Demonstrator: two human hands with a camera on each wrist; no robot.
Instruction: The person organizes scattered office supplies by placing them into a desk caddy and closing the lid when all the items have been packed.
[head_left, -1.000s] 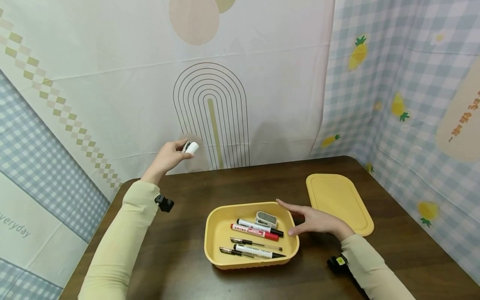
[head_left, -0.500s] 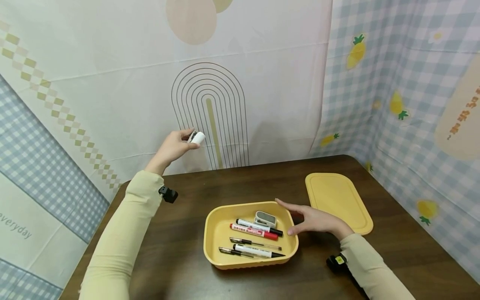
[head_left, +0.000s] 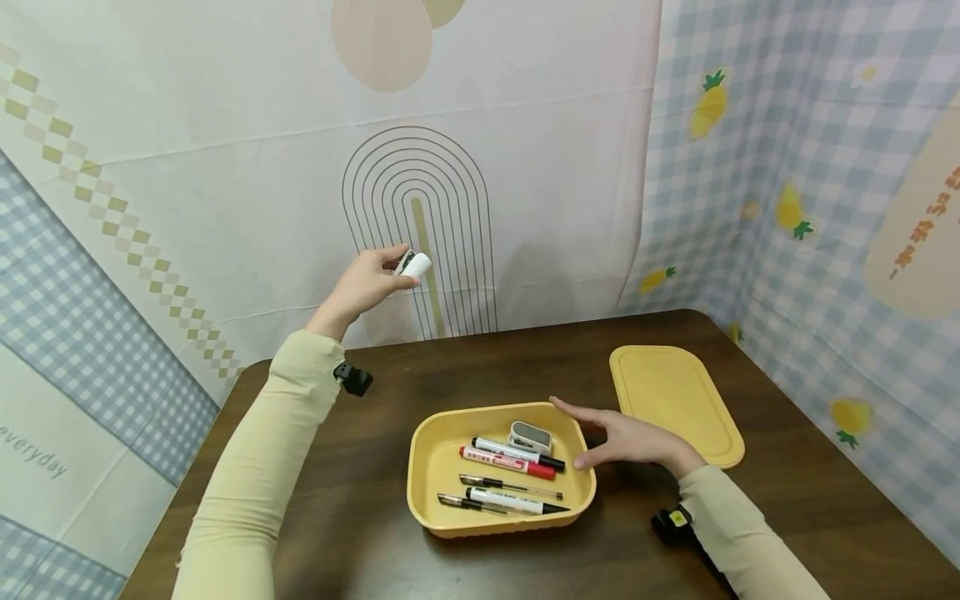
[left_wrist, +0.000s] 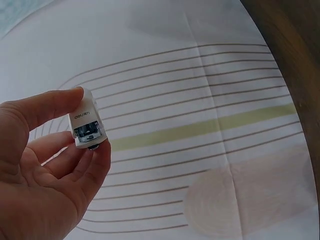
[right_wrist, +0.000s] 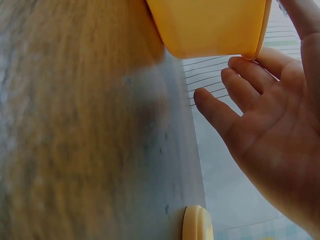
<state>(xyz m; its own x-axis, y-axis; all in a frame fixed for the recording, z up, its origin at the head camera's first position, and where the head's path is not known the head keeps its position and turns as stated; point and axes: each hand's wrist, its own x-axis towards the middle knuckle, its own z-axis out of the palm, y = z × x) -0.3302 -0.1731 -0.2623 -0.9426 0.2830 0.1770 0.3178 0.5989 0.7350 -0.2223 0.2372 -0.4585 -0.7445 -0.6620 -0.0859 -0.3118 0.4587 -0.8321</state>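
My left hand [head_left: 367, 282] is raised in front of the wall hanging, left of the box. Between thumb and fingers it grips a small white mini stapler [left_wrist: 86, 117]; its dark end shows in the left wrist view. On the table, a yellow plastic box [head_left: 423, 467] holds a red marker [head_left: 506, 462], white markers with black caps [head_left: 513, 502], clear gel pens [head_left: 510, 486] and a small white piece with a grey top [head_left: 531, 437]. My right hand [head_left: 633, 437] holds the box's right rim, thumb over it inside and fingers at the outer side.
A yellow lid [head_left: 678, 404] lies flat on the dark wooden table [head_left: 360, 467], behind my right hand. White printed cloth [head_left: 555, 208] hangs at the table's back edge. Checked cloth [head_left: 780, 250] hangs at the right.
My left hand has moved right and upward with the stapler. The right hand, the box and its contents stay in place.
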